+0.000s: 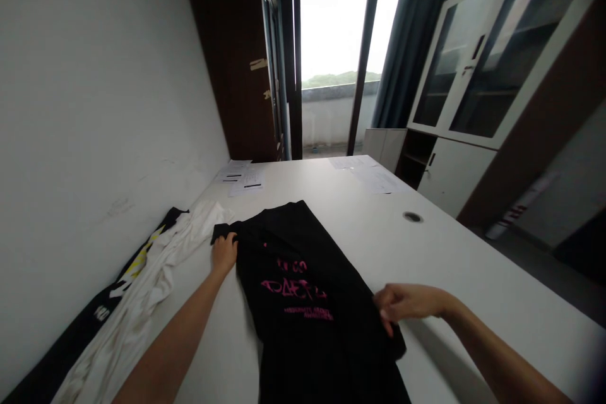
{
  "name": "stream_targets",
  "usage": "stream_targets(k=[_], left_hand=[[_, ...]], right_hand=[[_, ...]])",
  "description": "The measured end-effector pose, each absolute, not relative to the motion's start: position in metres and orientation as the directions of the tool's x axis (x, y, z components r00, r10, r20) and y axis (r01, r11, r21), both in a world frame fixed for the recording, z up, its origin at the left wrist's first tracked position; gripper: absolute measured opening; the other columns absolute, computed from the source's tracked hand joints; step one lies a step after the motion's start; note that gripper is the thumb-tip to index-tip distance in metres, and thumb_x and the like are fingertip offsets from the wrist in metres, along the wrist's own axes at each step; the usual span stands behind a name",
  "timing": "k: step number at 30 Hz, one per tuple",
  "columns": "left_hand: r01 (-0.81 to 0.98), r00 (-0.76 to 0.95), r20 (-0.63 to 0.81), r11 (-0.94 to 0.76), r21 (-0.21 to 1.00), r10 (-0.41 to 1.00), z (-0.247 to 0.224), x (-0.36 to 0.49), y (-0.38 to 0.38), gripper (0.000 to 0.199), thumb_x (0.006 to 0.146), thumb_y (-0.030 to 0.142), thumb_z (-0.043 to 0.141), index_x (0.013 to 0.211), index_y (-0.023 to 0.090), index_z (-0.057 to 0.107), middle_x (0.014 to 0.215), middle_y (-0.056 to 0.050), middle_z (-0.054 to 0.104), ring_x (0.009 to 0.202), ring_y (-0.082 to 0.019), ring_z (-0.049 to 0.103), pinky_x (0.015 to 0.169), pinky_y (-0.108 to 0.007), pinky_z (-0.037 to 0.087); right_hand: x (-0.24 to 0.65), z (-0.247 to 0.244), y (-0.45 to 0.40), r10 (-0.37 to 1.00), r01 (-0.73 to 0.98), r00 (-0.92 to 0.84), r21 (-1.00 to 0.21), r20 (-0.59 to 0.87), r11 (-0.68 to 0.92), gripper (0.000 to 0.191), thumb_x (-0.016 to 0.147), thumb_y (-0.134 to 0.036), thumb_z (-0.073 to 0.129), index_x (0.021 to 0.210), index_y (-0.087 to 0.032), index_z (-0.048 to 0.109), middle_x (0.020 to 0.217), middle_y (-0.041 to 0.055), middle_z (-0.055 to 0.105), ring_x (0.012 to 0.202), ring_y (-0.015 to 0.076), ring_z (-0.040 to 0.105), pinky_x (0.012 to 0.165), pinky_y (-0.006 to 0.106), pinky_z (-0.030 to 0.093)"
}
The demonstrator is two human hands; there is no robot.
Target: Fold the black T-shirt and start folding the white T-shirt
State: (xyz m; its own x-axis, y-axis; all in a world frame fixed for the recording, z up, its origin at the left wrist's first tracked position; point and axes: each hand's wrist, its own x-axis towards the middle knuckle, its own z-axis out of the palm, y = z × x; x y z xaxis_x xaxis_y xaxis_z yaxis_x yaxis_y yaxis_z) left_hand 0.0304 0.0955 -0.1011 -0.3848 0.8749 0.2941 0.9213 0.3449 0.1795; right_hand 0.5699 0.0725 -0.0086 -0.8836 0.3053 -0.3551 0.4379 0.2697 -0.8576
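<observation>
A black T-shirt (303, 252) with pink lettering lies spread on the white table in front of me, its lower end running out of the bottom of the view. At its left, my left hand (225, 254) is closed on a sleeve, fingers curled over the cloth. Over on the right, my right hand (402, 304) pinches the shirt's side edge beside the other sleeve. The cloth between the two hands lies mostly flat, with a few soft creases.
White clothing (163, 265) and dark clothing (89, 322) with yellow print lie along the wall. Papers (249, 180) with pens rest at the far left of the table (303, 177), and more sheets (372, 175) at the far right. A round cable hole (413, 217) is set in the tabletop.
</observation>
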Motion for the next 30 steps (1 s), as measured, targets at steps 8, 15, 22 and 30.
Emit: stream_targets(k=[8,15,22,30], left_hand=[[0.834,-0.547,0.525,0.368,0.411,0.652,-0.096,0.063,0.084,0.052,0.094,0.030,0.059,0.141,0.012,0.049,0.133,-0.020,0.051,0.128,-0.035,0.048,0.109,-0.049,0.037],[0.951,-0.117,0.551,-0.067,0.303,0.826,-0.085,0.117,0.048,0.037,0.093,0.024,0.055,0.130,0.021,0.058,0.142,-0.013,0.050,0.136,-0.030,0.044,0.117,-0.048,0.034],[0.970,-0.007,0.280,-0.062,0.237,0.960,-0.102,0.166,0.048,0.060,0.099,0.045,0.050,0.152,0.019,0.042,0.158,-0.015,0.041,0.147,-0.032,0.034,0.121,-0.055,0.027],[0.987,0.042,0.187,-0.070,0.145,0.981,-0.110,0.157,0.057,0.070,0.100,0.059,0.039,0.161,0.024,0.029,0.167,-0.010,0.025,0.155,-0.034,0.018,0.123,-0.058,0.016]], right_hand=[[0.479,-0.020,0.101,0.704,0.474,-0.710,-0.718,0.031,0.510,0.033,0.097,-0.045,0.054,0.095,-0.020,0.075,0.084,0.0029,0.069,0.074,0.0176,0.060,0.072,0.028,0.045],[0.366,-0.041,0.153,0.756,0.642,-0.633,-0.432,0.167,0.634,0.038,0.095,-0.038,0.063,0.130,-0.023,0.063,0.113,0.0081,0.065,0.102,0.0217,0.063,0.090,0.031,0.047],[0.296,-0.064,0.179,0.853,0.832,-0.506,-0.186,0.128,0.522,0.044,0.096,-0.052,0.058,0.129,-0.022,0.060,0.131,0.0158,0.058,0.123,0.0327,0.052,0.094,0.042,0.047],[0.324,-0.062,0.244,0.982,0.897,-0.181,-0.399,0.060,0.190,0.043,0.109,-0.043,0.027,0.119,-0.020,0.062,0.111,0.0146,0.071,0.103,0.0261,0.066,0.086,0.035,0.046]])
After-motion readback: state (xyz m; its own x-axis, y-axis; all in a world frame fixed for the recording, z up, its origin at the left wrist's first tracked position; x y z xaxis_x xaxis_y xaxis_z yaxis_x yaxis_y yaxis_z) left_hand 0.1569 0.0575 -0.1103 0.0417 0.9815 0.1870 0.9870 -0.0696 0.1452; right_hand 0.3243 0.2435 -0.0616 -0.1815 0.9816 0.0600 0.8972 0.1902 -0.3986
